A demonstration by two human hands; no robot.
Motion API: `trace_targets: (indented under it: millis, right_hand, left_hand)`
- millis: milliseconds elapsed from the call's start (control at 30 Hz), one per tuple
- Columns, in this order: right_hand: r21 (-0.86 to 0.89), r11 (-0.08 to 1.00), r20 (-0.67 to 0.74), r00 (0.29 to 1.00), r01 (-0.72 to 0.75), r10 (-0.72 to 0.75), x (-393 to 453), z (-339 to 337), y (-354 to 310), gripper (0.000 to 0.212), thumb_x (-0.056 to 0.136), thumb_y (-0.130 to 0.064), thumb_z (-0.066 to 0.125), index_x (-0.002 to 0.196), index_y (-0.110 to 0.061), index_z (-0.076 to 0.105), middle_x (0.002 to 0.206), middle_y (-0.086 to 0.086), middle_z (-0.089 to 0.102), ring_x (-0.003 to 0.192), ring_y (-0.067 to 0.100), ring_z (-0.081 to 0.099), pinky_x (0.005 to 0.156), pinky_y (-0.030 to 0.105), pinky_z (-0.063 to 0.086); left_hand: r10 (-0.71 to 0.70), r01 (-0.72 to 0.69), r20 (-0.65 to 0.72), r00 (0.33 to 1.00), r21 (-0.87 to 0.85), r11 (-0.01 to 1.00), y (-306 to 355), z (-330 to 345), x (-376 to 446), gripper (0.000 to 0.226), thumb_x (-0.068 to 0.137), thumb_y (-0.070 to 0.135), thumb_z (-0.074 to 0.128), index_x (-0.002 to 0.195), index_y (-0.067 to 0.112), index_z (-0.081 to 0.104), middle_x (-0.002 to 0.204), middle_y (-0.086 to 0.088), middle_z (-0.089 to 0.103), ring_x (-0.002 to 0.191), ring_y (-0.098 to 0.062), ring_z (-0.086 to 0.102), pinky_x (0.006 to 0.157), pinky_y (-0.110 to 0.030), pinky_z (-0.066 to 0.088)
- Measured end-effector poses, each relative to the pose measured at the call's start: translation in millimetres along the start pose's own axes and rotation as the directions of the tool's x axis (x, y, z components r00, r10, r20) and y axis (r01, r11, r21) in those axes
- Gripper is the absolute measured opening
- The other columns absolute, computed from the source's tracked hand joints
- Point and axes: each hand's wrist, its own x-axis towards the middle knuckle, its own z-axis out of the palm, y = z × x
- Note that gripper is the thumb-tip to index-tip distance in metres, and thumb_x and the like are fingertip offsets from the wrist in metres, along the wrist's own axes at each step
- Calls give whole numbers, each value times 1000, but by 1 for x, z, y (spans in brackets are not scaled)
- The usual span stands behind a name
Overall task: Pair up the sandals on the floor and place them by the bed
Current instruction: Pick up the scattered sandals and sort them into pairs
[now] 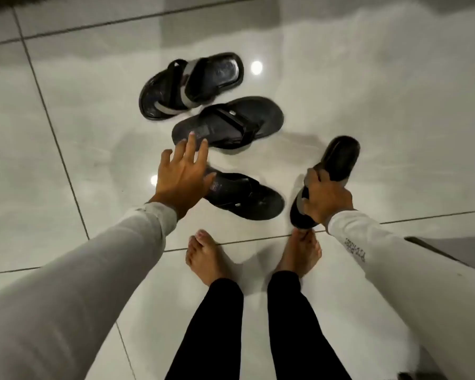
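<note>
Several dark sandals are in view on the glossy tiled floor (368,105). A black slide with a grey strap (192,86) lies farthest away. Just nearer lies a black thong sandal (228,123), and a matching black thong sandal (247,197) rests in front of my feet. My left hand (183,178) hovers open, fingers spread, between the two thong sandals, partly covering the near one's heel. To the right, my right hand (322,200) is shut on a second black slide with a grey strap (337,160), held tilted above the floor.
My bare feet (206,260) stand on the tiles just behind the sandals. A dark shape (450,248) sits at the right edge, and a dark band (66,1) runs along the top. Bright light spots reflect off the floor.
</note>
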Motion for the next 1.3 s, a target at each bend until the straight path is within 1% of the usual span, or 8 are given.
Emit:
trace_targets:
  millis: [133, 367, 533, 700, 833, 933, 1100, 1300]
  right_hand:
    - [-6, 1000, -43, 999, -27, 27, 28, 17, 0, 60, 89, -19, 61, 142, -9, 34, 133, 18, 49, 112, 41, 60, 84, 51, 53]
    - [-64, 998, -142, 990, -20, 10, 42, 30, -2, 55, 86, -4, 56, 138, -8, 38, 116, 15, 65, 106, 38, 63, 74, 46, 52]
    - [-15, 1000, -147, 989, -22, 20, 45, 31, 7, 53, 85, -1, 57, 134, -9, 36, 103, 21, 70, 90, 44, 68, 75, 51, 57]
    - [35, 999, -178, 983, -32, 38, 36, 25, 10, 59, 84, -2, 60, 137, -6, 35, 97, 27, 69, 83, 49, 68, 69, 49, 53]
    - [34, 998, -156, 986, -52, 57, 20, 9, 10, 32, 85, -2, 60, 116, -3, 53, 100, 30, 66, 88, 50, 66, 72, 49, 54]
    - [-3, 999, -136, 990, -47, 46, 6, -5, 1, 26, 85, -3, 60, 110, -5, 57, 102, 28, 66, 92, 49, 65, 74, 47, 52]
    - [-59, 998, -130, 991, 7, -14, -12, -24, -31, 26, 85, -4, 60, 110, -9, 61, 103, 21, 70, 95, 44, 67, 74, 44, 52]
    - [-109, 986, -185, 972, 127, -145, -37, -38, -86, 27, 87, -12, 61, 114, -11, 61, 105, 15, 71, 96, 39, 67, 67, 36, 45]
  left_hand:
    - [-30, 29, -44, 999, -4, 1000, -8, 12, 48, 72, 95, 46, 48, 153, 11, 23, 162, -21, 21, 141, -42, 35, 107, -57, 36]
    - [17, 0, -143, 990, 113, 994, -41, -17, 118, 71, 85, 20, 64, 146, 10, 28, 147, -27, 35, 113, -50, 51, 91, -60, 45]
    - [31, -33, 13, 999, 246, 969, -52, -38, 148, 50, 85, 22, 71, 130, 9, 54, 144, -23, 36, 107, -50, 56, 85, -56, 49]
    - [97, -124, 88, 991, 380, 917, -48, -43, 120, 38, 84, 13, 69, 121, 7, 62, 151, -21, 28, 116, -44, 50, 85, -51, 50]
    - [267, -280, 86, 960, 348, 895, -57, -47, 87, 35, 90, 7, 57, 125, 5, 54, 135, -18, 49, 109, -40, 59, 84, -49, 52]
    - [311, -320, 80, 947, 330, 888, -66, -55, 59, 26, 93, 18, 54, 117, 7, 53, 117, -15, 62, 103, -37, 64, 80, -44, 49]
    - [263, -283, 109, 959, 268, 921, -89, -47, 9, 25, 91, 9, 52, 116, 10, 50, 103, -10, 70, 96, -35, 67, 76, -39, 46]
    - [71, -88, 138, 988, 120, 989, -103, -16, -64, 35, 93, 9, 55, 127, 10, 49, 109, -11, 70, 96, -33, 68, 74, -39, 52]
